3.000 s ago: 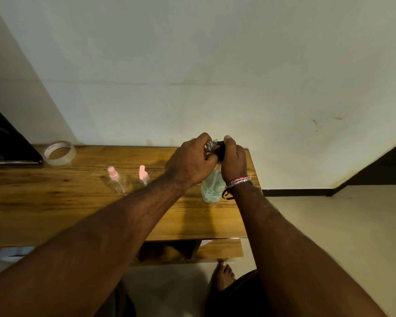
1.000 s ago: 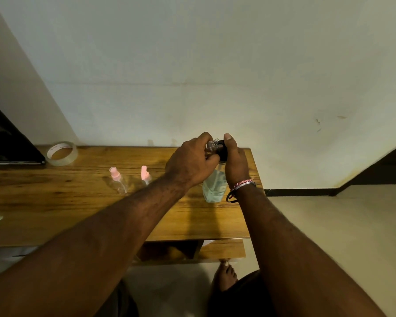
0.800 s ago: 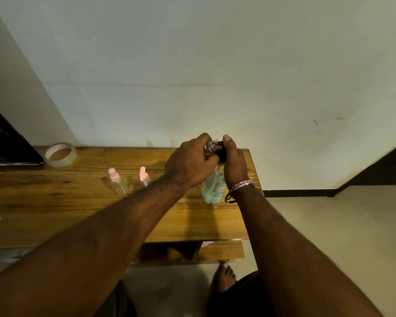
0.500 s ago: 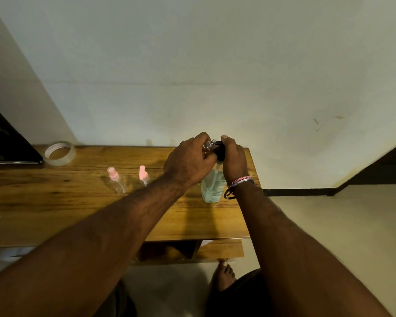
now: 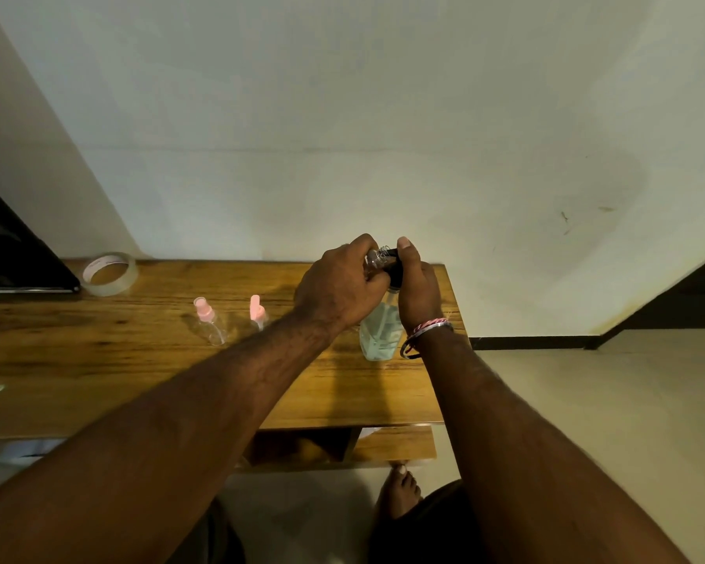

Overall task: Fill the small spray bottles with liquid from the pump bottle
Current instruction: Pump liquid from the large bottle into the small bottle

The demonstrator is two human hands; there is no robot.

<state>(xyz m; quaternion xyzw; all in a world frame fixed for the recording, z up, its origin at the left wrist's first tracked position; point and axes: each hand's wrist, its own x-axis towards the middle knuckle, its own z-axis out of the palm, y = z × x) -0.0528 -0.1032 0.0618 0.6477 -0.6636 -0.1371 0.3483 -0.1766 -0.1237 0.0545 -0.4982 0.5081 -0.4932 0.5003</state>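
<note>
The person stands at a wooden table (image 5: pixel 98 380) set against a pale wall (image 5: pixel 383 116); both arms reach forward over its right part. The pump bottle (image 5: pixel 379 333) stands upright on the table near the right edge; its clear body holds a pale green liquid, and its black pump head (image 5: pixel 395 270) is at the top, between the two hands. The right hand (image 5: pixel 418 293) is curled round the pump head, with the thumb raised along its far side; a pink and silver bracelet (image 5: pixel 426 329) sits on this wrist. The left hand (image 5: pixel 338 287) grips a small clear bottle (image 5: pixel 376 258) with curled fingers; the open neck of this bottle is turned toward the pump head and is just beside it; whether liquid passes cannot be told. Two more small spray bottles lie on the table to the left of the hands; the first spray bottle (image 5: pixel 208 325) has a pink nozzle, and the second spray bottle (image 5: pixel 257 311), also with a pink top, is partly hidden behind the left forearm. A roll of clear tape (image 5: pixel 108 274) lies near the wall at the back left, beside a dark flat object (image 5: pixel 13 258). Below the table a bare foot (image 5: pixel 399 492) rests on the floor.
</note>
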